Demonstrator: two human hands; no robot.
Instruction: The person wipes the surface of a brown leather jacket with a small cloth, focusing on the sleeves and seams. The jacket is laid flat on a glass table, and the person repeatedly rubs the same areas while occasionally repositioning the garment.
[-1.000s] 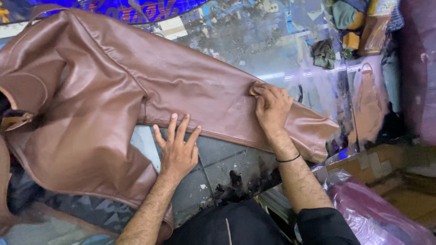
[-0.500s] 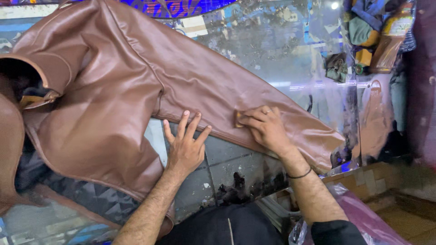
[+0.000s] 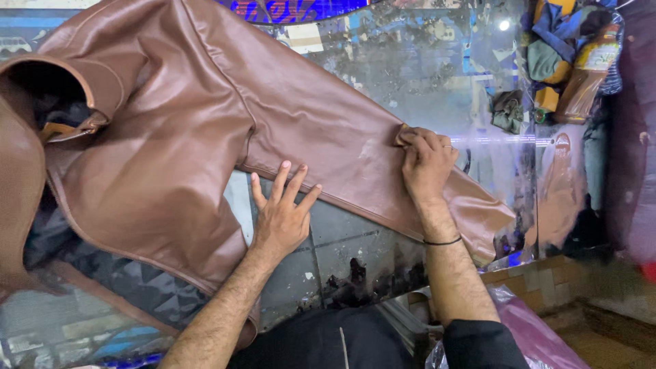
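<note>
Brown leather jacket (image 3: pixel 171 157) lies spread beneath both our hands. Our left hand (image 3: pixel 280 215) rests flat, fingers splayed, by the sleeve's lower seam; our right hand (image 3: pixel 427 164) presses a small folded cloth (image 3: pixel 404 135) onto the sleeve (image 3: pixel 342 147).

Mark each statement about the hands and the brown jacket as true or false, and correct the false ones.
1. The left hand lies flat with spread fingers at the lower edge of the sleeve. True.
2. The right hand presses a small cloth on the sleeve. True.
3. The jacket is black. False: it is brown.
4. The right wrist is bare. False: it wears a thin dark band.
5. The sleeve hangs from a hook. False: it lies on the glass table.
</note>
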